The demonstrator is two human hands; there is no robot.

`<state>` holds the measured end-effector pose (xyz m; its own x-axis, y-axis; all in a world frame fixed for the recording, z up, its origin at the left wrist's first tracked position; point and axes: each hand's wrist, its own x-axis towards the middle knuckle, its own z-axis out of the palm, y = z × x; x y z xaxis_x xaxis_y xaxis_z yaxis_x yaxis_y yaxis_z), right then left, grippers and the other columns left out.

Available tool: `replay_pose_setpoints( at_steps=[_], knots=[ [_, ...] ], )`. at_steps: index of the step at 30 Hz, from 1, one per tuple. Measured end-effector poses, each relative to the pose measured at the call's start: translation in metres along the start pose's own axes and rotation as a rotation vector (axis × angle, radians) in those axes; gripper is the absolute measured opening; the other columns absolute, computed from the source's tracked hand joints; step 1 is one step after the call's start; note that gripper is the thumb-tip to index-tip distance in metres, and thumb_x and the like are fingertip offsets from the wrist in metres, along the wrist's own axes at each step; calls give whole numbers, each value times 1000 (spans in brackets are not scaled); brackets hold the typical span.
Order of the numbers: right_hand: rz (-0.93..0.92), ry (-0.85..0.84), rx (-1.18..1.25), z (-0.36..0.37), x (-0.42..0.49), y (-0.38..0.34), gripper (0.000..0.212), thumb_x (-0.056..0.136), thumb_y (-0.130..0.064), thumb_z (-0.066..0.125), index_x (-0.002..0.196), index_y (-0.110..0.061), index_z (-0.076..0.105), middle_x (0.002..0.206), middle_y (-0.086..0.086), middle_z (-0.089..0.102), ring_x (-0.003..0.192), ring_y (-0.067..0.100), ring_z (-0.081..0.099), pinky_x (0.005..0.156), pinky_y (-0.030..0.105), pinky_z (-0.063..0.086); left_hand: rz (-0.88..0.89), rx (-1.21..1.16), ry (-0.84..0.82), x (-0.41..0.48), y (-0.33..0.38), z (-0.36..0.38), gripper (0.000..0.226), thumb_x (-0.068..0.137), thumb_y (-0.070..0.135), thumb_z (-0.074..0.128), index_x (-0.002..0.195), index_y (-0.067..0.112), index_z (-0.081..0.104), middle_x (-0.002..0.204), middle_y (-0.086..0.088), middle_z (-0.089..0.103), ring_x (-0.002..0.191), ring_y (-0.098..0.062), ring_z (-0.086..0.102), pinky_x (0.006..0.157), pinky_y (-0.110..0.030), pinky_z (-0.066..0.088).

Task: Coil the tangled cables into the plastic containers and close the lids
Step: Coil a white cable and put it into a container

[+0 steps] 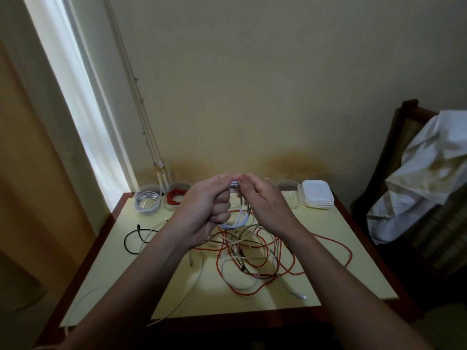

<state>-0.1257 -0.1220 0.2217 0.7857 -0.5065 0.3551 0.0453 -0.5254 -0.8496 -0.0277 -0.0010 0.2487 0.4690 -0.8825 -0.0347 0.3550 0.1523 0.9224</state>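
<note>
Head view. Left hand (204,208), right hand (262,205): fingers gripping a half-wound white cable (238,219) over the desk (353,261). Tangle (252,261) lying beneath, uncoiled. Grey-cable container (147,202) and red-cable container (175,197) sitting filled, lidless; lid stack (317,197) waiting.

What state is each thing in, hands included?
Left hand: grips white cable coil.
Right hand: pinches the coil's top.
Clear plastic container of pale cable: filled, lidless.
Clear plastic container of red cable: filled, lidless.
Stack of white plastic lids: unused, far right.
Red, white and black cable tangle: loose on table.
</note>
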Motion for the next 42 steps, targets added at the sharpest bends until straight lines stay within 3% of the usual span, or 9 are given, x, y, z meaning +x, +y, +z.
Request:
replay_pose_setpoints(
  at_steps=[4,10,14,19,22,26,29,32,42],
  knots=[
    [48,-104,184,2,-3,-1,37,107,-48,31,119,-42,66,72,-3,50,68,10,49,64,19,41,-37,-78,-3,1,-3,-3,34,105,21,42,125,0,61,54,7,20,39,-3,15,39,-19,11],
    [23,-82,139,4,-4,-6,40,105,-54,32,93,-40,67,69,6,44,63,14,45,59,26,39,5,-99,-9,-2,-3,-5,28,104,26,45,116,8,64,53,8,23,39,-2,18,37,-17,15],
    [60,-110,131,10,-8,6,54,96,-68,41,84,-19,62,78,-1,63,72,7,58,71,24,45,84,-186,22,-1,14,-6,26,106,23,41,111,8,61,49,10,25,35,0,20,33,-15,17],
    [153,-227,185,29,-12,24,64,92,-71,38,99,-16,70,100,3,77,100,13,68,102,42,46,102,-116,39,-5,25,-4,25,107,21,41,107,8,61,48,10,23,35,0,17,36,-17,12],
    [166,-194,194,36,-15,30,68,95,-72,31,103,-17,70,102,-1,76,102,11,68,101,37,47,109,-182,65,-6,29,-8,24,106,22,42,103,9,62,46,11,23,33,0,18,36,-17,10],
    [109,-287,-250,46,-23,57,48,92,-75,43,104,-32,59,98,-13,68,91,1,62,84,36,53,103,-266,93,-12,40,-18,23,105,23,42,101,11,62,45,11,23,35,-2,11,37,-17,8],
    [151,-302,-441,57,-21,86,18,103,-47,47,104,-32,57,95,-8,69,86,10,64,78,41,56,88,-261,94,-15,45,-17,23,104,23,43,100,11,62,46,10,22,44,-7,3,39,-18,7],
    [241,-130,-452,56,-6,98,20,107,-33,42,102,-26,60,89,3,71,81,18,67,77,44,57,83,-259,110,-16,46,-20,23,104,23,44,101,10,63,47,10,21,45,-7,3,39,-18,7],
    [262,399,387,-12,66,26,22,108,-22,48,92,-14,60,92,9,76,85,23,76,78,35,62,191,-213,138,-9,52,-29,23,106,22,44,104,10,63,50,8,22,35,-1,16,40,-19,8]
  ],
)
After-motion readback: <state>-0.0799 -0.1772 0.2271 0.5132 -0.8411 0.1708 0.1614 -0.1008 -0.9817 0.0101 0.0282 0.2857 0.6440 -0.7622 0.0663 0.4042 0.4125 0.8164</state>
